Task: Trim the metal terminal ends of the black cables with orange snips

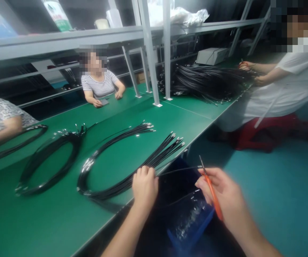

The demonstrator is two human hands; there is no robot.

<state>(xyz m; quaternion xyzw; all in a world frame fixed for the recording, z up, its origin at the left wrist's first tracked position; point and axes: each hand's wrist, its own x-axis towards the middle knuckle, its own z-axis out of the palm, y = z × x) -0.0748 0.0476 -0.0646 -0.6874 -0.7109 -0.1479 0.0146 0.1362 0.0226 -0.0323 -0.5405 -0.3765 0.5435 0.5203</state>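
My left hand (144,184) is closed round part of a bundle of black cables (108,191) at the green table's near edge. The bundle curves in an open loop, tied at its far left, with metal-tipped ends fanned out to the right. In my right hand (222,191) are orange-handled scissors (213,192), their thin blade pointing up. A single black cable (179,171) runs from near my left hand to my right fingertips, where its end seems pinched. Below my hands is a blue bin (190,223) with small shiny bits in it.
Another coiled cable bundle (49,164) lies left on the green table (62,217). Metal posts (166,53) carry a shelf (95,35) above. A person at right handles a big cable pile (207,82) beside a red stool (263,132). Two more people sit across the table.
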